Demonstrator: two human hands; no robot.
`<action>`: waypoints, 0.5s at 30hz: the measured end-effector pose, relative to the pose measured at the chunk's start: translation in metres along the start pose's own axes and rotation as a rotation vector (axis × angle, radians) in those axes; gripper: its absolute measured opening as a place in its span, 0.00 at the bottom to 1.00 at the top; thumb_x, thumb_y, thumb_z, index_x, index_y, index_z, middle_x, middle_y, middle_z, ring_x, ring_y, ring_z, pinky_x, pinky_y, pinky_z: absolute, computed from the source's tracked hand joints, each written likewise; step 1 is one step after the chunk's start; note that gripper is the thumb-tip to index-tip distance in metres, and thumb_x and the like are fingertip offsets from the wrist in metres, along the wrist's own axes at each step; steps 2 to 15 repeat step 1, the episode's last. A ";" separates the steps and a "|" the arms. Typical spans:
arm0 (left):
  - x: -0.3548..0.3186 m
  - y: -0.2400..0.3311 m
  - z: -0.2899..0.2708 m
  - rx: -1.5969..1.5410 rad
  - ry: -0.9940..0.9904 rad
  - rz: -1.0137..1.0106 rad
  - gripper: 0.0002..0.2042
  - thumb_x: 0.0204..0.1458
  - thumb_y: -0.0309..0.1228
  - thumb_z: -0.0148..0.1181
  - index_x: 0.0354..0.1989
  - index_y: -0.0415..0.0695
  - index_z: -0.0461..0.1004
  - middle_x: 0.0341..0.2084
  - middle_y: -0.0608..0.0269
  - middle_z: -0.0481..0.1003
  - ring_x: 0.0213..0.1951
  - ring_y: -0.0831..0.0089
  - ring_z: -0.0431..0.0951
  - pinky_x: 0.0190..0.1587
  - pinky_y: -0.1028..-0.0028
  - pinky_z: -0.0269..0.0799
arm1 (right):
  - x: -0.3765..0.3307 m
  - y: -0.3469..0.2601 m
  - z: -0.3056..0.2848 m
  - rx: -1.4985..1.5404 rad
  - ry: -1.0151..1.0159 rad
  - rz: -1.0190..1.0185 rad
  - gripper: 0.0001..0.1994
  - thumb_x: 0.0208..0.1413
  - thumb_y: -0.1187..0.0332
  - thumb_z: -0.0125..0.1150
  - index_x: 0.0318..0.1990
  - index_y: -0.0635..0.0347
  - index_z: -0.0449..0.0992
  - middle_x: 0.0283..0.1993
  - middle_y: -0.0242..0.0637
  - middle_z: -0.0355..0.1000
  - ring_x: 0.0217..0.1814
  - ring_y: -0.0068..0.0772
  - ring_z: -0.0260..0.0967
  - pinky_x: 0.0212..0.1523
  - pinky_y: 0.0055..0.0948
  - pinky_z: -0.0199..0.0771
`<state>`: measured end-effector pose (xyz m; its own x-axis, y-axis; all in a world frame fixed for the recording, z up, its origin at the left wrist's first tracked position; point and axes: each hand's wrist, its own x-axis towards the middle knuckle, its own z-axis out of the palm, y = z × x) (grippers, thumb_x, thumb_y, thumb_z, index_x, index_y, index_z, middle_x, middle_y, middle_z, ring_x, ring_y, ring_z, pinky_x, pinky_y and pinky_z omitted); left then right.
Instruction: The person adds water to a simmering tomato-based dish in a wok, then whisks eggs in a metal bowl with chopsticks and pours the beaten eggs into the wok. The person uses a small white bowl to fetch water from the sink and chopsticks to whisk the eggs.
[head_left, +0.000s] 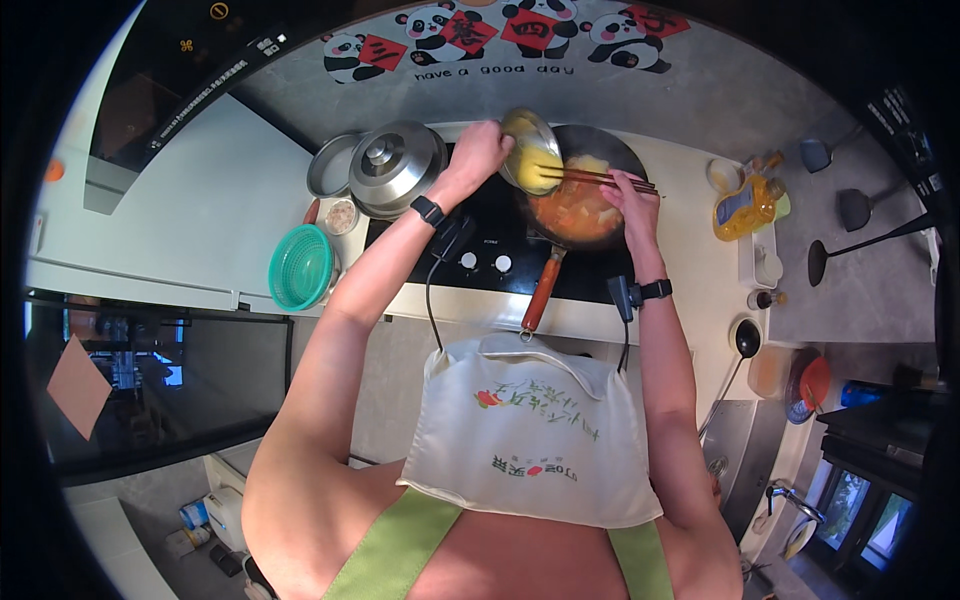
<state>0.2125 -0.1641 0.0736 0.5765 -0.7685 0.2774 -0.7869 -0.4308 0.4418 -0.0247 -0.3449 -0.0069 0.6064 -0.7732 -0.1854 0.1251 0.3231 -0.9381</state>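
While left hand (482, 147) gripped tilted egg bowl (530, 150) over wok (585, 195), right hand (632, 195) fingers pinched chopsticks (600, 178) scraping it.

Left hand (482, 150) tips a steel bowl (530, 150) (egg-yellow inside) over the pan (590, 200); right hand (632, 200) holds chopsticks (598, 177).

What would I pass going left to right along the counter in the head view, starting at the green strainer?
Green strainer → steel pot lid → left hand → metal bowl → right hand → yellow oil bottle.
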 end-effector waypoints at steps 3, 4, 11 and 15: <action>-0.004 0.004 0.000 0.076 0.008 0.061 0.15 0.56 0.35 0.57 0.27 0.32 0.77 0.17 0.45 0.78 0.29 0.45 0.83 0.40 0.51 0.78 | -0.003 -0.001 -0.005 -0.025 0.008 0.011 0.14 0.66 0.68 0.65 0.52 0.70 0.80 0.47 0.44 0.81 0.43 0.32 0.83 0.44 0.24 0.85; -0.004 0.004 0.000 0.076 0.008 0.061 0.15 0.56 0.35 0.57 0.27 0.32 0.77 0.17 0.45 0.78 0.29 0.45 0.83 0.40 0.51 0.78 | -0.003 -0.001 -0.005 -0.025 0.008 0.011 0.14 0.66 0.68 0.65 0.52 0.70 0.80 0.47 0.44 0.81 0.43 0.32 0.83 0.44 0.24 0.85; -0.004 0.004 0.000 0.076 0.008 0.061 0.15 0.56 0.35 0.57 0.27 0.32 0.77 0.17 0.45 0.78 0.29 0.45 0.83 0.40 0.51 0.78 | -0.003 -0.001 -0.005 -0.025 0.008 0.011 0.14 0.66 0.68 0.65 0.52 0.70 0.80 0.47 0.44 0.81 0.43 0.32 0.83 0.44 0.24 0.85; -0.004 0.004 0.000 0.076 0.008 0.061 0.15 0.56 0.35 0.57 0.27 0.32 0.77 0.17 0.45 0.78 0.29 0.45 0.83 0.40 0.51 0.78 | -0.003 -0.001 -0.005 -0.025 0.008 0.011 0.14 0.66 0.68 0.65 0.52 0.70 0.80 0.47 0.44 0.81 0.43 0.32 0.83 0.44 0.24 0.85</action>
